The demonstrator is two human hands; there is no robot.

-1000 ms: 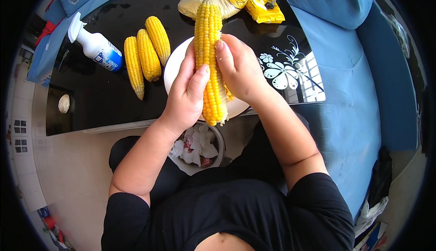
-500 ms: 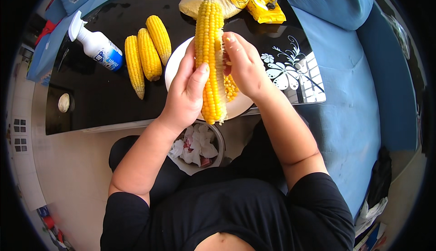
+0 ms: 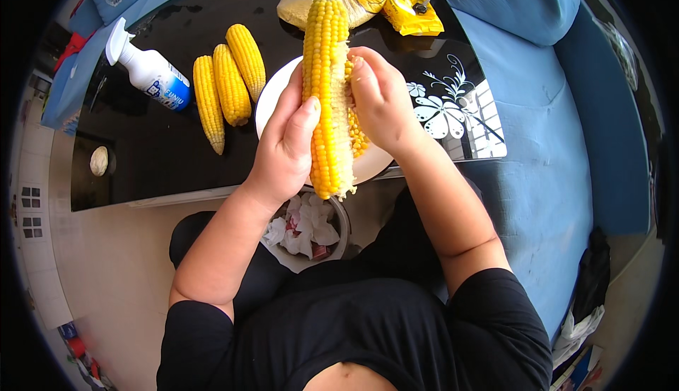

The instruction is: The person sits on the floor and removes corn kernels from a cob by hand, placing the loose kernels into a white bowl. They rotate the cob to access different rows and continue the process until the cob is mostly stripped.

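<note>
A: First entry?
B: Corn cob (image 3: 329,94), gripped in the fingers of the left hand (image 3: 283,152), its bared side presumably turned so that the right hand (image 3: 385,108) is served.
A: The right fingers?
B: Curled against that side; whether anything is pinched cannot be told.
A: Beneath the fingers?
B: White plate (image 3: 271,95), loose kernels (image 3: 359,141) held on it, seemingly placed for catching.
A: Left of the fingers?
B: Three whole cobs (image 3: 232,85), grouped on the worktop (image 3: 159,168), probably within reach.
</note>
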